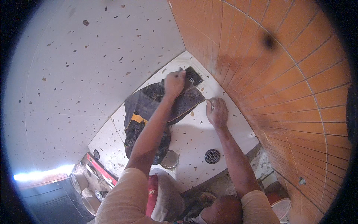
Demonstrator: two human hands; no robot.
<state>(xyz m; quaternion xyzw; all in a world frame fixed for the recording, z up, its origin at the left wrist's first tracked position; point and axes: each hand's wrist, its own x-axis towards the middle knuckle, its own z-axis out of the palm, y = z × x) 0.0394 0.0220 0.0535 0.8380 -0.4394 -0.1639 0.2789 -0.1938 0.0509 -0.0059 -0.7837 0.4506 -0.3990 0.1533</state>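
Observation:
My left hand point(174, 83) is closed in a fist over a dark garment-like cloth point(186, 100) with a yellow patch, spread on a white speckled slab point(190, 134). A small dark bit shows by its fingertips, but what it grips is hidden. Just beyond these fingers lies a black square piece point(194, 76) with a round centre, near the far corner. Close to the cloth's right corner, my right hand point(218, 113) rests low over the slab with its fingers curled in. Whatever those fingers hold, if anything, is too small to make out.
A speckled white wall point(85, 56) and an orange tiled wall point(268, 71) meet at the far corner. On the slab are a round dotted black disc point(212, 156) and a round metallic cover point(170, 159). A red spirit level point(101, 170) and buckets point(91, 204) stand at the lower left.

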